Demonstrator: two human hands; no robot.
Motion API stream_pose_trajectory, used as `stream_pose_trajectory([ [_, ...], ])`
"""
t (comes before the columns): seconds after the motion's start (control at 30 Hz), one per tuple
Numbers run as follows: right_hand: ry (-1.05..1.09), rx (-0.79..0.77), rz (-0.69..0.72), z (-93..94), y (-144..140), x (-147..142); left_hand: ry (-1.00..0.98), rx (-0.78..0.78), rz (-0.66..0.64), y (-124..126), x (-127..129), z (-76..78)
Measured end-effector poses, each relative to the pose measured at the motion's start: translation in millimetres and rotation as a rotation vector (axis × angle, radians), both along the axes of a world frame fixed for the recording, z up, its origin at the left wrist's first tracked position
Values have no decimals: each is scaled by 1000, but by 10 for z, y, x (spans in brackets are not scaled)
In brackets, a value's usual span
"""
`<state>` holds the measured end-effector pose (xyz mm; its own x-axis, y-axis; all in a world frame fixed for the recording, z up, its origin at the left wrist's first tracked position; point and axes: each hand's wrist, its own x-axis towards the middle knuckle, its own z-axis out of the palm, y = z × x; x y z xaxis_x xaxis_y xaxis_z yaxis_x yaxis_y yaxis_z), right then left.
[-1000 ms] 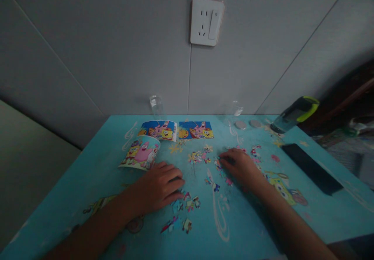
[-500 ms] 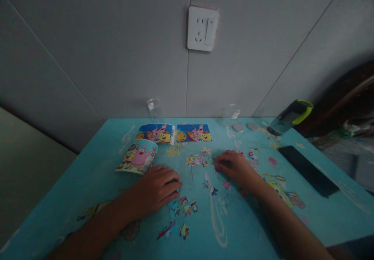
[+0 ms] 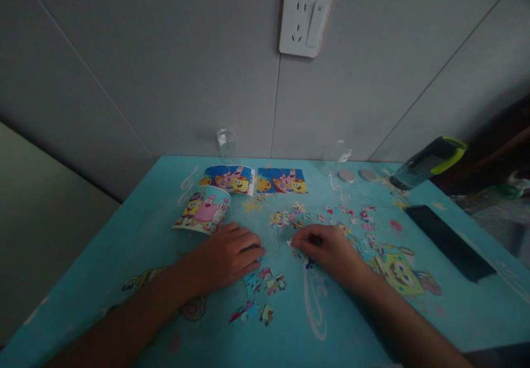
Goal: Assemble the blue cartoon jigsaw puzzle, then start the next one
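Right hand point(image 3: 327, 249) pinches a puzzle piece point(image 3: 289, 242) mid-tabletop point(image 3: 285, 346)

The right hand has its thumb and forefinger closed on the small pale piece, too dim to make out in detail. A few more pieces point(image 3: 308, 262) lie just below those fingers, partly covered. The left hand point(image 3: 236, 252) rests palm down, fingers loosely bent and unclenched, with no piece visible in it; what lies under the palm is hidden. Near its thumb is a close group of pieces point(image 3: 270, 283), and a far group of pieces point(image 3: 284, 218) lies beyond the right fingertips. More scattered pieces point(image 3: 366, 219) spread past the right hand. A curved card point(image 3: 205, 211) with cartoon figures sits just beside the left hand, overlapping a second card point(image 3: 229, 179) in view; a flat card point(image 3: 282, 181) lies right of that. A dark strip point(image 3: 449, 242) lies at far right, near a bottle point(image 3: 418, 169)
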<state>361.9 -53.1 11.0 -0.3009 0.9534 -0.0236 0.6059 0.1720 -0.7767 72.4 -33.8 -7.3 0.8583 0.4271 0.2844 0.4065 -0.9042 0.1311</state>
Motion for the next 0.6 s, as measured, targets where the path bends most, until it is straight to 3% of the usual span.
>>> stream_pose_trajectory([
  [0.1,-30,84,159,-10,-60,-148,-11,20,16,-8,7,-1],
  [0.2,-104,170,112,-7,-28,-50,-34,38,4,-17,12,17],
  [0.37,-125,106,115,45,28,222,-32,20,-90,-60,43,92],
  [0.6,-170,53,136,31,-5,204,12,-57,-179,-120,110,101],
])
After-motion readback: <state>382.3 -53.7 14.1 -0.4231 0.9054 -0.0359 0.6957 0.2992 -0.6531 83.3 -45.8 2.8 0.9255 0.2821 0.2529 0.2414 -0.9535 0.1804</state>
